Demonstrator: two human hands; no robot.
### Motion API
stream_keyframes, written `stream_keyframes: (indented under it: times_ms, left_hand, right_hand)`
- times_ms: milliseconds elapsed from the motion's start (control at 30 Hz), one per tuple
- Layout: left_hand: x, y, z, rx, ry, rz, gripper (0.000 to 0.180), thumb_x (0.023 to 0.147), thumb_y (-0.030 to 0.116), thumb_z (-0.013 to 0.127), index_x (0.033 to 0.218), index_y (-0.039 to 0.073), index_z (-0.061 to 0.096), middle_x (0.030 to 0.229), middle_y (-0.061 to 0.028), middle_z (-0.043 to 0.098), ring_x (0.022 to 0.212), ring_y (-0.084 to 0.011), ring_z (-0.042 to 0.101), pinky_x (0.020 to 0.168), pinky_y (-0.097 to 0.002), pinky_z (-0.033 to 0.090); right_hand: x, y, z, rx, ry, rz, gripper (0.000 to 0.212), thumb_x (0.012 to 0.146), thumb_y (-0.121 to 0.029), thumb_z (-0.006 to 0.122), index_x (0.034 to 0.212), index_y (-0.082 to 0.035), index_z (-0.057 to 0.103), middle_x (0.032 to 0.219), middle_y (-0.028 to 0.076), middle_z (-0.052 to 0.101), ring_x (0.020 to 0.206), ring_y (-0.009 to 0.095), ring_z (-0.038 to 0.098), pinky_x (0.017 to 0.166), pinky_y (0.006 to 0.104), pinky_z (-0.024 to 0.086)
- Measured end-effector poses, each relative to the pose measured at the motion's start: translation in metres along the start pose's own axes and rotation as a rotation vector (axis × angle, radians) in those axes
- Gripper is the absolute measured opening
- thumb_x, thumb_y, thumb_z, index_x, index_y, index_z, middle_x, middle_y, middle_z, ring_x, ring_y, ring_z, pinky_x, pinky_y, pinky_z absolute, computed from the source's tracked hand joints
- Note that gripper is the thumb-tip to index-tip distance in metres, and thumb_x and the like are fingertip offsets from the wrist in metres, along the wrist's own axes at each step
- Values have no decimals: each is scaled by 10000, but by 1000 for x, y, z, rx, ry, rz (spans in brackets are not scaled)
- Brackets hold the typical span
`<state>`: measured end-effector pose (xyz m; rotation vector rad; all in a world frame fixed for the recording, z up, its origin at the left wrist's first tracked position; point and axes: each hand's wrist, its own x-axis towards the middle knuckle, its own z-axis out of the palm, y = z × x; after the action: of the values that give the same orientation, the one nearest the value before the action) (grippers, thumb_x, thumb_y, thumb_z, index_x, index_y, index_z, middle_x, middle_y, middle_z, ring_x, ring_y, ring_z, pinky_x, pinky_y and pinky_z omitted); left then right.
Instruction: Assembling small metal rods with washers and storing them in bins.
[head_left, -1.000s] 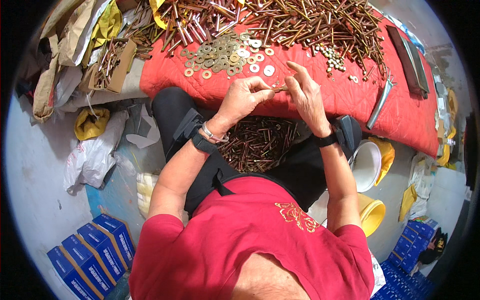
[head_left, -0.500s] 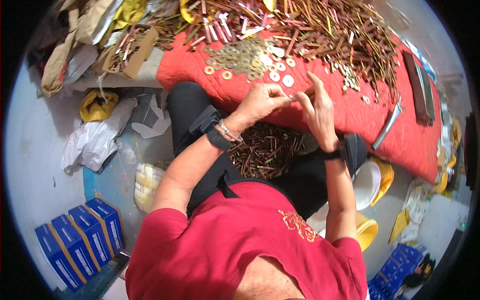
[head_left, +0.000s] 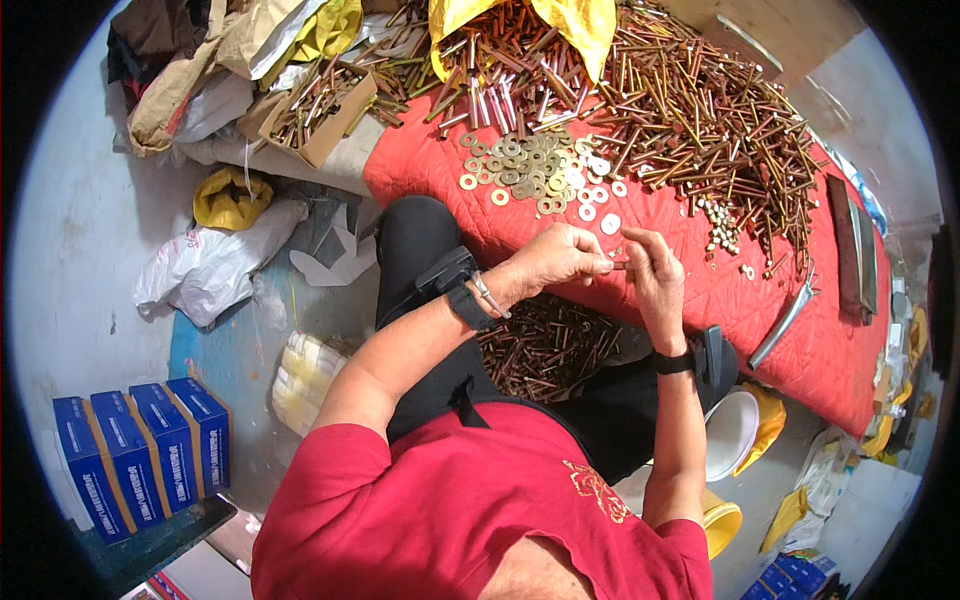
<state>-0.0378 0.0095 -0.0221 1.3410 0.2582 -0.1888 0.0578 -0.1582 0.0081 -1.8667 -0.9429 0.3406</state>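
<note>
My left hand (head_left: 556,256) is closed in a pinch just above the near edge of a red quilted cloth (head_left: 720,300). From its fingertips sticks out a thin reddish-brown metal rod (head_left: 620,265), of which only a short piece shows. My right hand (head_left: 656,290) meets the rod's other end with curled fingers; its thumb side is partly hidden. Flat round washers (head_left: 540,165) lie heaped on the cloth beyond my hands. A small cluster of nuts (head_left: 722,228) sits to the right, beside a large pile of coppery metal rods (head_left: 700,110).
Between my legs is a mass of similar rods (head_left: 545,345). An open cardboard box (head_left: 335,130) with rods stands far left, and yellow plastic (head_left: 470,15) lies over the pile. Blue boxes (head_left: 140,450) stand lower left. A bent grey strip (head_left: 785,320) lies right; a white bucket (head_left: 732,435) stands below.
The whole view has shifted, so the cloth and piles sit lower and more of the far pile shows. My hands stay together; the rod between them now shows more clearly.
</note>
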Motion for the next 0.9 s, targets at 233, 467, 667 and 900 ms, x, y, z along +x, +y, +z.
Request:
stream_keyframes:
  times_ms: [233, 467, 667, 900]
  left_hand:
    - [9, 4, -4, 9, 10, -24, 178, 855, 283, 679, 814, 110, 664, 645, 44, 582, 499, -16, 439, 447, -180, 298]
    - [4, 0, 3, 345, 90, 219, 150, 864, 238, 663, 805, 100, 668, 652, 34, 585, 537, -19, 461, 491, -191, 333]
    - [2, 13, -8, -12, 69, -41, 196, 884, 281, 655, 826, 94, 657, 625, 53, 563, 422, 11, 344, 386, -161, 216]
    - [6, -14, 17, 409, 348, 323, 204, 879, 238, 647, 782, 59, 639, 620, 1, 572, 520, -126, 538, 495, -282, 409]
  right_hand:
    - [1, 1, 7, 16, 236, -148, 254, 935, -93, 540, 1169, 0, 578, 789, 67, 569, 733, 133, 569, 668, 277, 479]
    - [8, 8, 6, 191, -28, 312, 213, 922, -99, 572, 1120, -24, 599, 769, 40, 591, 627, 95, 521, 590, 266, 455]
    - [7, 3, 9, 94, 69, -145, 247, 873, 0, 560, 1118, -13, 588, 853, 107, 546, 772, 198, 568, 712, 302, 473]
    - [5, 9, 12, -5, 61, -74, 267, 883, 35, 533, 1141, -16, 579, 899, 85, 591, 781, 151, 589, 694, 271, 485]
